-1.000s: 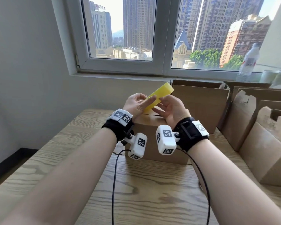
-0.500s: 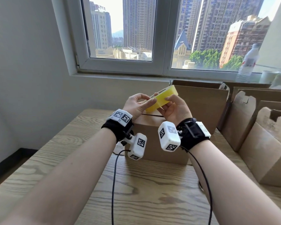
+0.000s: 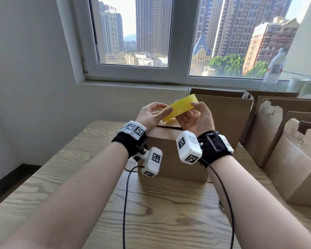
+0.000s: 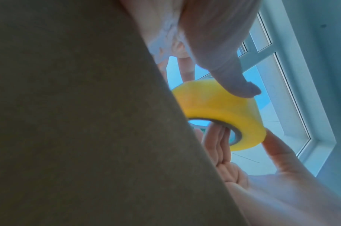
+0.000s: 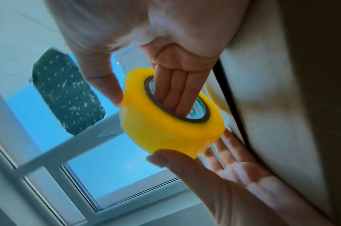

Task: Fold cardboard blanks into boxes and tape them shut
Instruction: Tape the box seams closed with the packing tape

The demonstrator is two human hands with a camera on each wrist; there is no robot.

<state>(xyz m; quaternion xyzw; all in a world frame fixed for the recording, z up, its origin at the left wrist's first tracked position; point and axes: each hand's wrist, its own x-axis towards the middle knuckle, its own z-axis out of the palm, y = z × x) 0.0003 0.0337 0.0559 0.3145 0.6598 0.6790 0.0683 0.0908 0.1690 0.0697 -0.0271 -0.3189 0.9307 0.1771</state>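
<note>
Above the wooden table, both hands' fingers clamp the yellow tape roll.

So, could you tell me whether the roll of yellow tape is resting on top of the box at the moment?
No, the yellow tape roll is held up above the box between the left hand and right hand.

We see a closed box near the table's far edge, a roll of tape above it, open boxes along the right edge, a bottle on the windowsill behind.
</note>
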